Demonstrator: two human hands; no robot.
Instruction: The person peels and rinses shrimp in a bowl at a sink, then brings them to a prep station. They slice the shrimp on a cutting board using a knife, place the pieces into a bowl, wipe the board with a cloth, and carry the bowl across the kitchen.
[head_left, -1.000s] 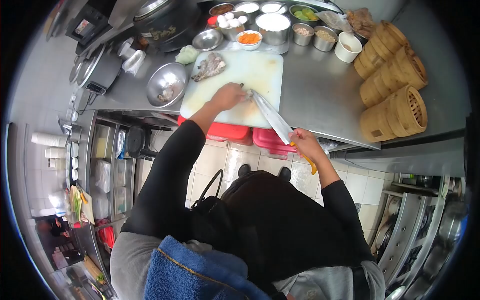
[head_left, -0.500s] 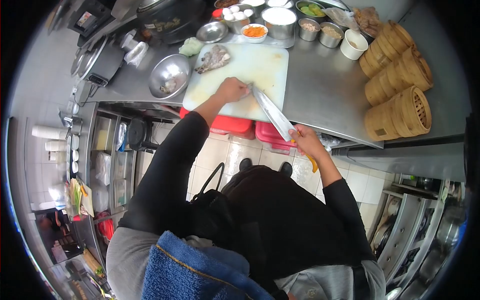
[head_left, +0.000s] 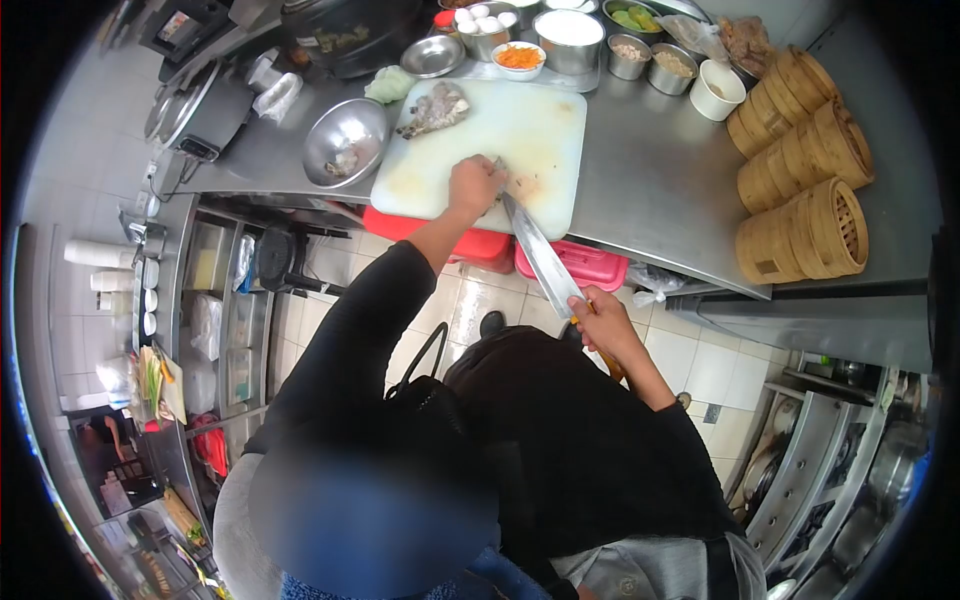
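On the white cutting board (head_left: pixel 540 120), my left hand (head_left: pixel 475 186) is closed with its fingertips pinched on a small greyish piece that looks like a raw shrimp (head_left: pixel 499 163), mostly hidden by the fingers. My right hand (head_left: pixel 605 322) wraps round the yellow handle of a long knife (head_left: pixel 545 262). The knife's tip lies by my left fingertips, and its blade slants over the board's front edge. A heap of raw shrimp (head_left: pixel 434 110) sits at the board's far left. Left of the board, a steel bowl (head_left: pixel 322 150) holds a few similar pieces.
Bamboo steamers (head_left: pixel 800 245) are stacked on the counter (head_left: pixel 650 170) at right. Along the back stand a bowl of shredded carrot (head_left: pixel 519 60), a pot of eggs (head_left: pixel 485 30) and several small containers. Red bins (head_left: pixel 475 243) sit beneath the counter's front edge.
My right hand has drawn the knife back toward my body and slightly left, its tip sliding nearer the board's front. My left hand keeps its pinch, staying at about the same place.
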